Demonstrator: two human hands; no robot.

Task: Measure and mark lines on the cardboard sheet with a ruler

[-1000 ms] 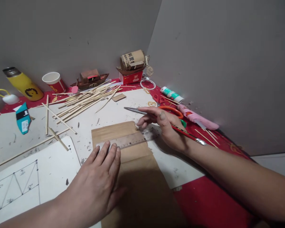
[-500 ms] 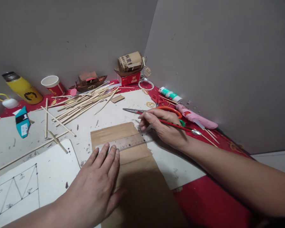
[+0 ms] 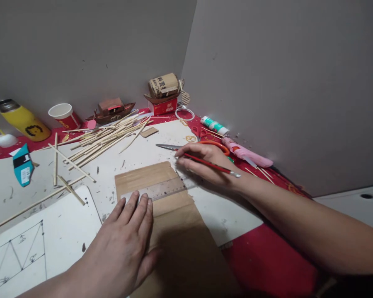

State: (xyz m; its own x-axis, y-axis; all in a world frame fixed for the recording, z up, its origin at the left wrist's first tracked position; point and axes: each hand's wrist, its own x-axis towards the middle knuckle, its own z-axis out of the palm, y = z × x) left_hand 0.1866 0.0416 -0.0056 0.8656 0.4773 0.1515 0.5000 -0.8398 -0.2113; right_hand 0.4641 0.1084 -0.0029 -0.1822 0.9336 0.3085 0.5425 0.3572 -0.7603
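Observation:
A brown cardboard sheet lies in front of me on a white board. Across its upper part rests a clear ruler. My left hand lies flat on the cardboard, fingers stretched out, with the fingertips pressing the ruler's left end. My right hand is closed on a red pencil. The pencil's tip sits at the cardboard's upper right corner, near the ruler's right end.
Orange-handled scissors lie just behind my right hand. A pile of bamboo sticks covers the back left. A yellow flask, a paper cup, a model boat, a glue tube and a drawing sheet surround the work.
My right hand has turned the pencil and brought its tip down to the cardboard's corner by the ruler. The left hand stays on the ruler. The view has shifted slightly.

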